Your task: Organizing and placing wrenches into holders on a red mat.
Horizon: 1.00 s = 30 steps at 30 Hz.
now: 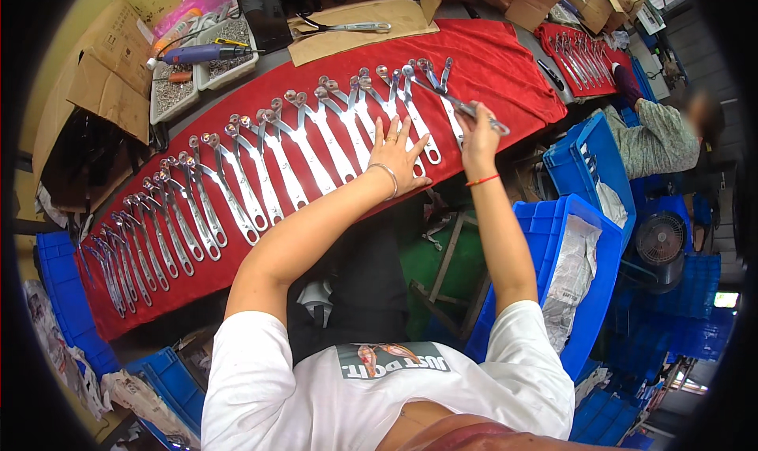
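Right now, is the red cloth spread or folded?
Spread: the red cloth lies under a long row of metal tools, with a wrinkled bare stretch toward its right end.

Silver wrenches (333, 146) lie in a row — one wrench (448, 98) held aslant.

The cloth (505, 64) in front of me is deep red, the tools (339, 139) on it silver. I see 1 red wristband (482, 180), 1 silver bangle (390, 180), a white shirt (324, 404), bright blue crates (606, 273), brown cardboard (118, 60), and a co-worker's mottled grey-green top (663, 141).
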{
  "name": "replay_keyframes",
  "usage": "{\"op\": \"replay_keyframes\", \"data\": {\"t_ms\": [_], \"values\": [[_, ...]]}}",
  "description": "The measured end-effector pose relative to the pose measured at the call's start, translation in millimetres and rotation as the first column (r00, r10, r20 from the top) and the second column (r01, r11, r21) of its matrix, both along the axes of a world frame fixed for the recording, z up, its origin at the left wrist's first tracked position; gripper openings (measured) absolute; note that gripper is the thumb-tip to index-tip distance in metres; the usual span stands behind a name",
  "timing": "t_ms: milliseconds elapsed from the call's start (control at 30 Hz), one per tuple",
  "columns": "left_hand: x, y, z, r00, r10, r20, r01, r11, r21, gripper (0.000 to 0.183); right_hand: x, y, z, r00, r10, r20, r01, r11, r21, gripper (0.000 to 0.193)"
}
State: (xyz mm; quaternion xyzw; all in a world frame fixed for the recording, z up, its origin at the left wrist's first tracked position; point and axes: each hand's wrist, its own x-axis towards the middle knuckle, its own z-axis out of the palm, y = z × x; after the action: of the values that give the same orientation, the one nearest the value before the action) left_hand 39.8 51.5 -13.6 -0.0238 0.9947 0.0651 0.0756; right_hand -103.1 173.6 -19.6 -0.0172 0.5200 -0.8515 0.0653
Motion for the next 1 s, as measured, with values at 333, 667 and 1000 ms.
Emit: {"op": "replay_keyframes", "data": {"t_ms": [333, 667, 1000], "values": [[5, -4, 3, 1.000, 0.025, 0.013, -0.026, 0.999, 0.022, 0.092, 51, 42, -8, 0.987, 0.162, 0.010, -0.162, 0.978, 0.130, 0.053], [-4, 5, -5, 0.997, -0.010, -0.072, 0.013, 0.999, 0.040, 0.088, 48, 32, -18, 0.753, 0.427, -0.501, 0.347, 0.390, 0.853, 0.042], [11, 18, 0, 0.992, -0.014, -0.123, 0.016, 1.000, 0.008, 0.085, 48, 35, -18, 0.665, 0.574, -0.478, 0.449, 0.204, 0.870, 0.033]]}}
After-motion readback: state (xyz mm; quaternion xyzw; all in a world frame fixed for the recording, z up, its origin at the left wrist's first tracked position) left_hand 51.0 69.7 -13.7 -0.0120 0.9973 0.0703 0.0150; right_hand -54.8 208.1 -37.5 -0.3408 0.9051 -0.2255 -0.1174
